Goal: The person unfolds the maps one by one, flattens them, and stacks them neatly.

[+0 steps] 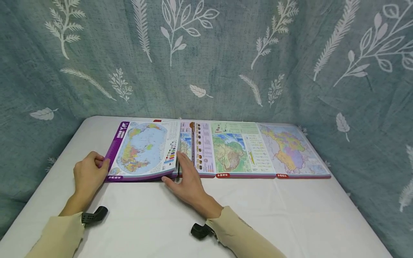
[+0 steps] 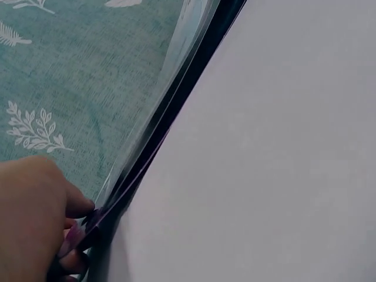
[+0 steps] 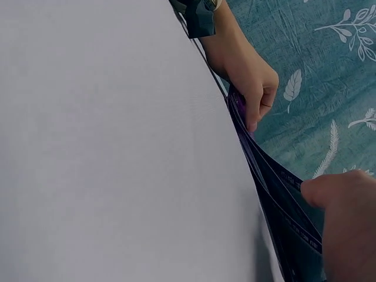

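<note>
A folding map (image 1: 146,147) lies across the white table, its purple-edged left part stacked in layers with a world map uppermost. My left hand (image 1: 88,173) pinches the purple left edge near the front corner, thumb on top and fingers curled; the left wrist view shows this hand (image 2: 32,205) at the edge too. At the stack's front right corner, my right hand (image 1: 190,182) holds the edge, its thumb at the front and its fingers along the right side. In the right wrist view the layers (image 3: 276,170) stand slightly apart beside the right thumb (image 3: 317,191).
To the right, several unfolded panels (image 1: 233,150) lie flat, showing relief and coloured maps with red labels. Behind the white table (image 1: 145,222) hangs a green curtain (image 1: 206,82) with white leaf patterns. Black wrist devices (image 1: 95,215) sit at both sleeves.
</note>
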Motion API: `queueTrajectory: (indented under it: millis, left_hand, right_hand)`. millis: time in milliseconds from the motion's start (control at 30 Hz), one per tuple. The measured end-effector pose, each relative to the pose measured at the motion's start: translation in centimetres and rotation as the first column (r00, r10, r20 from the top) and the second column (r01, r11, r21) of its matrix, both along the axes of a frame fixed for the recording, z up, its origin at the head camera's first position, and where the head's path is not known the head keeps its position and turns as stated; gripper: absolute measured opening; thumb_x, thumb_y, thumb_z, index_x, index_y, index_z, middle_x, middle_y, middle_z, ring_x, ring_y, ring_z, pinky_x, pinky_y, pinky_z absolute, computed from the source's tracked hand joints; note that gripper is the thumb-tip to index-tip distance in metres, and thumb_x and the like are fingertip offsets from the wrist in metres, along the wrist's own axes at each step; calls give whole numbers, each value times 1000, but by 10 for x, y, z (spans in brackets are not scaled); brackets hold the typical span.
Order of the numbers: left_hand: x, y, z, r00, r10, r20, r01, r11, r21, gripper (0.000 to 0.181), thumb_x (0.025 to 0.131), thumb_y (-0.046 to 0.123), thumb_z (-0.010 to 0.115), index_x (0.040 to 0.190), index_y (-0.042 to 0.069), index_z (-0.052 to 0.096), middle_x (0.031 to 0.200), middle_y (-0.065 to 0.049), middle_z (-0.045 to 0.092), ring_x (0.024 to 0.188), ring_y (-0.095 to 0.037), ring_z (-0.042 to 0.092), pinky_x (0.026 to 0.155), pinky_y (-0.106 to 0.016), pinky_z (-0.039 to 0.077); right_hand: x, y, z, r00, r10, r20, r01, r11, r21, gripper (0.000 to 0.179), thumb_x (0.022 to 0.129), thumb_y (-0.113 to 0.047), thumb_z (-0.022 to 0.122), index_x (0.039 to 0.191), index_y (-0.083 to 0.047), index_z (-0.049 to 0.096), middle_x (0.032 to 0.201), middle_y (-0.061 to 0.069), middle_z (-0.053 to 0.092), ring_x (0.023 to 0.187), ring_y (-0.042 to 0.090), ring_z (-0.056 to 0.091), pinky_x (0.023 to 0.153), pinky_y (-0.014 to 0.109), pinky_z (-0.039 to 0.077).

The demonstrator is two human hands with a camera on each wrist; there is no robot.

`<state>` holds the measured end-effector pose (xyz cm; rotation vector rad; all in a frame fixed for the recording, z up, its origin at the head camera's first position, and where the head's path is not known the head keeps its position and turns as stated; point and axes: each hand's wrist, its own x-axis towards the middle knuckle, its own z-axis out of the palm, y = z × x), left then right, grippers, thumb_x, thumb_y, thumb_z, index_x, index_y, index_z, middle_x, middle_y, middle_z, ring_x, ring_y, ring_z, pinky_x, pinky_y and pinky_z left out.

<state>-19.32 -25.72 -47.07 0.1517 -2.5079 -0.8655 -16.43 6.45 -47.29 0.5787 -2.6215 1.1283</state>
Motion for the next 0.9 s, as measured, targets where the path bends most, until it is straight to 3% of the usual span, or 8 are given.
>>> queueTrajectory:
  millis: [567, 900]
  left_hand:
    - [2, 30, -6, 984, -178, -20, 176, 981, -77, 23, 92, 15, 78, 99, -5, 69, 65, -6, 58, 59, -21, 48, 61, -34, 36]
    - [5, 40, -4, 960, -279, -12, 277, 957, -91, 26, 91, 12, 79, 107, -6, 70, 65, -3, 54, 60, -18, 44, 61, -33, 33]
  right_hand:
    - [2, 39, -2, 997, -81, 11, 82, 997, -15, 94, 91, -42, 79, 163, -2, 33, 166, 23, 38, 156, 38, 34, 122, 58, 33]
    - [2, 58, 0, 994, -113, 2, 113, 993, -19, 94, 88, -39, 81, 162, -3, 36, 164, 15, 44, 152, 31, 42, 120, 52, 39]
